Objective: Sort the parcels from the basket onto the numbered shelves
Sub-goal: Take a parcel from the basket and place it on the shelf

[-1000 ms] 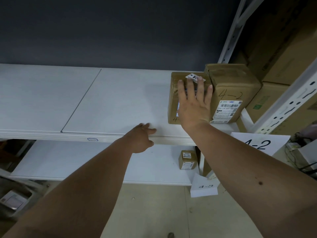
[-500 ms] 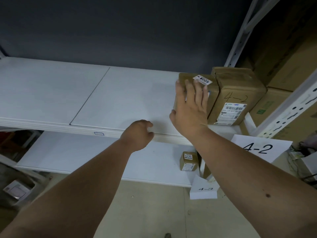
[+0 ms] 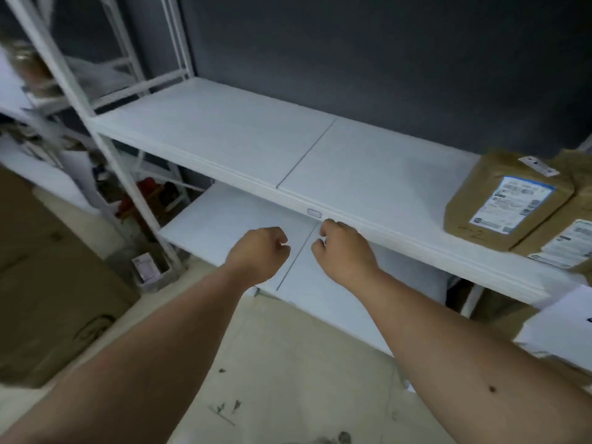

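A brown paper-wrapped parcel with a white printed label (image 3: 507,200) lies on the white metal upper shelf (image 3: 320,155) at its right end, touching a second brown labelled parcel (image 3: 563,238) just to its right. Both look filed, so at least two parcels are sorted. The basket is out of view, so what remains cannot be told. In front of that shelf's edge, the left hand (image 3: 258,254) and right hand (image 3: 344,251) hang loosely curled, holding nothing.
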